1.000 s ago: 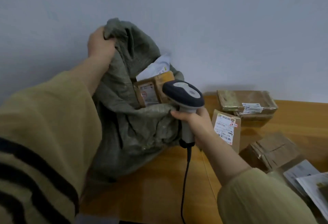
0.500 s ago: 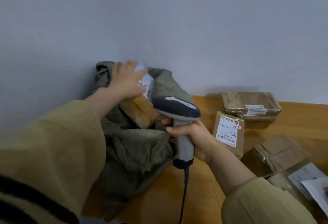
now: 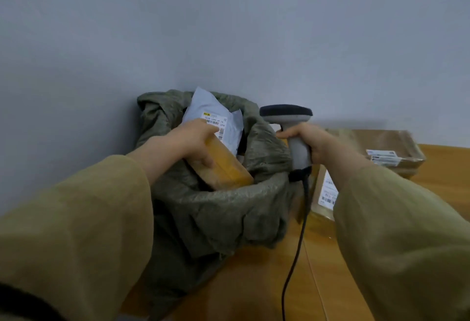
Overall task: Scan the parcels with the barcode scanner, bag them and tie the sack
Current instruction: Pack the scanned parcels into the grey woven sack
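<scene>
Fingers (image 3: 203,159) of left hand (image 3: 189,141) curled round brown parcel (image 3: 229,170), tilted in open mouth of grey-green sack (image 3: 216,208); white mailer (image 3: 221,119) behind it. Right hand (image 3: 321,145) grips barcode scanner (image 3: 292,127) just beside sack. 2 others on counter (image 3: 254,282): flat box (image 3: 391,142), labelled parcel (image 3: 326,188).

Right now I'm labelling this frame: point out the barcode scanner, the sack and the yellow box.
barcode scanner (image 3: 286,112), head view, dark cap of its head
sack (image 3: 216,208), head view, front wall
yellow box (image 3: 229,165), head view, upper face
</scene>
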Action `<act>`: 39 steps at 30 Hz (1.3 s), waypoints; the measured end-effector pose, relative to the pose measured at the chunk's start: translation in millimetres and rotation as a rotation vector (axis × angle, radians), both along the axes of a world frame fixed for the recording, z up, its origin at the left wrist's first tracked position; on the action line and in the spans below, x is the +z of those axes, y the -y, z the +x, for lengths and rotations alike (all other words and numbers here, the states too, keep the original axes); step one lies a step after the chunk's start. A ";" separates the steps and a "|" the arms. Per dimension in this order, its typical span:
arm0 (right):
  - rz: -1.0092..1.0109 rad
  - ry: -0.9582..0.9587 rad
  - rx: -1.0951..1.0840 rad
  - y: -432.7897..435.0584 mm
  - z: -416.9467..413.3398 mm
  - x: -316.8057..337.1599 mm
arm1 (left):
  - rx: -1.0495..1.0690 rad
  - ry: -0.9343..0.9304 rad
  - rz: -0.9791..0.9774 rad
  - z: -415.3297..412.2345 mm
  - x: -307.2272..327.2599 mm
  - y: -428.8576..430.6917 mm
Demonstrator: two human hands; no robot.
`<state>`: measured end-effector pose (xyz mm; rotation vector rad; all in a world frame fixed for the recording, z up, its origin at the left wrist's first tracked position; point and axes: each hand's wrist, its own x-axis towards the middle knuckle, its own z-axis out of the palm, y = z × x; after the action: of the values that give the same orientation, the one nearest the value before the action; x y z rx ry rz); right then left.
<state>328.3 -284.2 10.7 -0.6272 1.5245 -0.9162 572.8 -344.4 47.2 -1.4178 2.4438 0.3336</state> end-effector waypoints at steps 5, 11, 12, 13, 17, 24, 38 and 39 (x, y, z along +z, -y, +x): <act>0.084 0.037 0.126 21.8 5.7 -33.6 | 0.022 -0.005 0.056 -12.9 -5.0 -5.4; -0.133 0.264 0.101 22.6 -10.8 -17.1 | 0.051 0.064 0.051 -30.0 -3.9 -18.4; -0.230 0.365 0.085 22.2 -17.5 -5.1 | 0.053 0.085 0.052 -32.6 -3.6 -20.3; -0.305 0.450 0.077 21.2 -25.1 7.1 | 0.059 0.101 0.054 -35.6 -3.0 -22.3; -0.238 0.309 0.133 5.3 -36.0 24.7 | 0.097 0.142 0.049 -50.5 -0.5 -32.0; 0.000 0.139 0.140 5.3 -1.3 -27.6 | 0.235 0.215 -0.104 -66.9 3.5 -46.8; -0.407 0.476 0.195 16.7 -3.8 21.4 | 0.133 0.274 -0.141 -64.9 1.9 -36.0; -0.404 0.474 0.203 9.1 -9.8 24.7 | 0.119 0.311 -0.133 -67.6 2.8 -37.0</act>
<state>318.6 -293.3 35.3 -0.7703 0.8436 -1.1298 505.2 -307.4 50.0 -1.5427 2.1697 -0.0267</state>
